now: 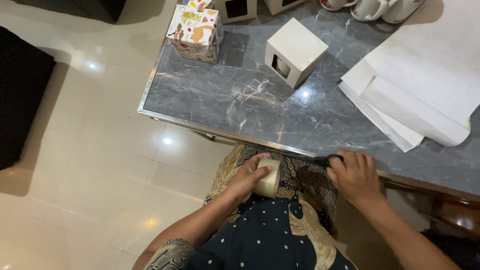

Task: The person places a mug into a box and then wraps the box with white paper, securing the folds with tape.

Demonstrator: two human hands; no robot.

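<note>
Head view: left hand grips tape roll; right hand closed over mostly hidden black scissors

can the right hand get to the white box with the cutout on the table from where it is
Probably yes: the right hand sits at the table edge, and bare marble lies between it and the white box; the paper sheets lie off to the side.
</note>
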